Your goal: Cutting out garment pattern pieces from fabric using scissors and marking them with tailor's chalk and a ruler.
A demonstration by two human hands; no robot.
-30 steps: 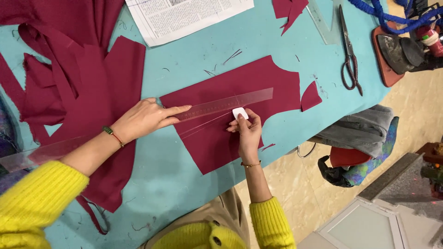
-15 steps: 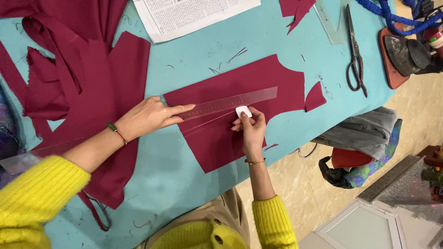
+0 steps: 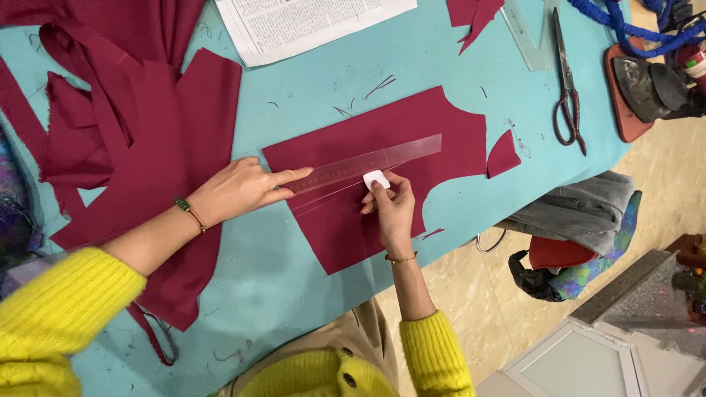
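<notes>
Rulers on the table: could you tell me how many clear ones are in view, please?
2: a long clear ruler under the left hand on the maroon fabric piece; a clear triangular ruler beside the scissors.

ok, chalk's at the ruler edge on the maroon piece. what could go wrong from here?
1. The left hand pins only one end of the clear ruler; the far end could swing and bend the line.
2. The right hand pushing the white chalk could drag the unpinned maroon fabric piece.
</notes>
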